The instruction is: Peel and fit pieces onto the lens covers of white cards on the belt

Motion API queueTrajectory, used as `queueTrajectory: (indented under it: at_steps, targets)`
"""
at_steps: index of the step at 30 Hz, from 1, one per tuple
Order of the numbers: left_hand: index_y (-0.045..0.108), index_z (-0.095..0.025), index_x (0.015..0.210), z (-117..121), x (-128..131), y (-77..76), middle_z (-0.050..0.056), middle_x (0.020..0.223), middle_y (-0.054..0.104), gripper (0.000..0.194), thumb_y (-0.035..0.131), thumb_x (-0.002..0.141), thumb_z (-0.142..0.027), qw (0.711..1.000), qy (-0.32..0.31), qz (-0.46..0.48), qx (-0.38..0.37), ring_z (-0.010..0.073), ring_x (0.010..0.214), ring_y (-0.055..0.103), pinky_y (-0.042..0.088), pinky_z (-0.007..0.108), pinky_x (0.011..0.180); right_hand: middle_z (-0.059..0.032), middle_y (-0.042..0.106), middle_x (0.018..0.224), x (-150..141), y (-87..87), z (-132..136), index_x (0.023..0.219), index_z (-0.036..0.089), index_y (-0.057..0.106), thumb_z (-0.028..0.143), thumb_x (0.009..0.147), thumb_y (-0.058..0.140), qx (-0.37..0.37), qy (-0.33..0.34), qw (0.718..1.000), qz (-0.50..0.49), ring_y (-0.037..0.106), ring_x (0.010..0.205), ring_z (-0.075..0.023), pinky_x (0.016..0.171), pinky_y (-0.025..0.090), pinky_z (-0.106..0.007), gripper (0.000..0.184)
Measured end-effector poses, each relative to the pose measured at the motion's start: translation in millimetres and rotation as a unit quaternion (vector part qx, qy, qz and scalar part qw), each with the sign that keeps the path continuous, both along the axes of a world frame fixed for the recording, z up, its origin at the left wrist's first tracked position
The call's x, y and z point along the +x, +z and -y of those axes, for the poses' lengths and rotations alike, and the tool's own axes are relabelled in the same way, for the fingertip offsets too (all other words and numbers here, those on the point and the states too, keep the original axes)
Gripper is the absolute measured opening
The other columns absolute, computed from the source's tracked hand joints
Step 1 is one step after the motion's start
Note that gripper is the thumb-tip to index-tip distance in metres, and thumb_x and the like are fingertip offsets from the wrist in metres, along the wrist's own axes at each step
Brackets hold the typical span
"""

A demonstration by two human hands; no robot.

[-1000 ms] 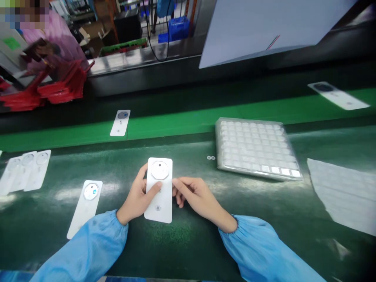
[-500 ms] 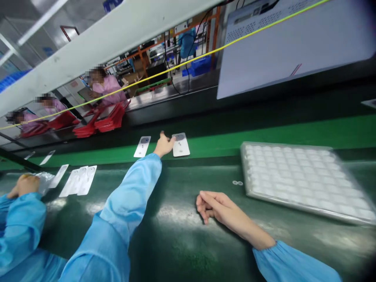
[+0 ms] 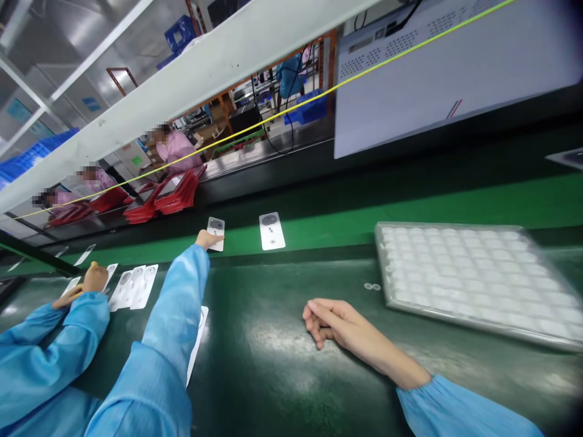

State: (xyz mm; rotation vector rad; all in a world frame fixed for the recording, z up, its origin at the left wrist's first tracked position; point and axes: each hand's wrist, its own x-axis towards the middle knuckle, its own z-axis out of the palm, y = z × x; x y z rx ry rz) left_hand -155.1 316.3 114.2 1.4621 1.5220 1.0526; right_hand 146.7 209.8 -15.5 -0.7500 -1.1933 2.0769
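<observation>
**L hand [image 3: 206, 240] out on the white card [image 3: 215, 234], R hand [image 3: 330, 321] parked!**

And we're live on the line: L arm at full stretch across the dark green tabletop [image 3: 268, 370], blue sleeve [image 3: 175, 309] and all, fingers on the card's near end. Card's lying on the bright green strip [image 3: 410, 209] along the far side, round dark window up top. Grip or just a touch? Can't tell from here, fingers too small in frame.

Just right of it, well clear of the hand, a 2nd white card [image 3: 272, 231], same round window. R hand's down on the tabletop, fingers loosely curled, nothing in them. Right next door, a clear tray [image 3: 473, 285] packed w/ rows of white pieces, bit blurred, and 2 tiny rings [image 3: 372, 286] just off its left edge.

Over to the left, a co-worker's hand [image 3: 95, 279] in a blue sleeve [image 3: 75, 321], right by a row of 3 pale cards [image 3: 136, 286]. Another card [image 3: 198, 340] pokes out beneath the L sleeve. Way across the line, a person in a pink smock [image 3: 177, 149] behind stacked red holders [image 3: 175, 194].
</observation>
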Motion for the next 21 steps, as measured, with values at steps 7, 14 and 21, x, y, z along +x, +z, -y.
queueTrajectory:
  at_steps: [7, 14, 21]
  targets:
    - [0.068, -0.006, 0.109, 62, 23, -30.4, 0.016, 0.097, 0.075, 0.043, 0.078, 0.088, -0.042, 0.99, -0.003, 0.08, -0.119, 0.0212, 0.077, 0.072, 0.06, 0.031, 0.068, -0.0013, 0.063, 0.069, -7, 1.8, 4, 0.087, 0.014, 0.068, 0.068, 0.081, 0.074, 0.095, -0.103, 0.989, 0.05, 0.06, 0.054, -0.0125, 0.051, 0.054, -0.027, 0.054]
    - [0.049, -0.021, 0.135, 166, 97, -103.6, 0.015, 0.117, 0.076, 0.074, 0.091, 0.075, -0.037, 0.909, -0.141, 0.32, -0.229, 0.0323, 0.093, 0.079, 0.066, 0.042, 0.076, -0.0097, 0.074, 0.099, -17, -2.6, 23, 0.109, 0.019, 0.07, 0.049, 0.085, 0.078, 0.23, -0.267, 0.93, 0.109, 0.074, 0.082, -0.0213, 0.06, 0.065, -0.029, 0.04]
    - [0.05, -0.018, 0.134, 168, 98, -115.3, 0.015, 0.112, 0.078, 0.063, 0.083, 0.085, -0.041, 0.911, -0.157, 0.3, -0.236, 0.0278, 0.089, 0.079, 0.065, 0.035, 0.076, -0.0103, 0.073, 0.114, -10, -1.4, 22, 0.104, 0.024, 0.081, 0.034, 0.096, 0.069, 0.395, -0.275, 0.851, 0.209, 0.072, 0.09, -0.0212, 0.073, 0.064, -0.035, 0.018]
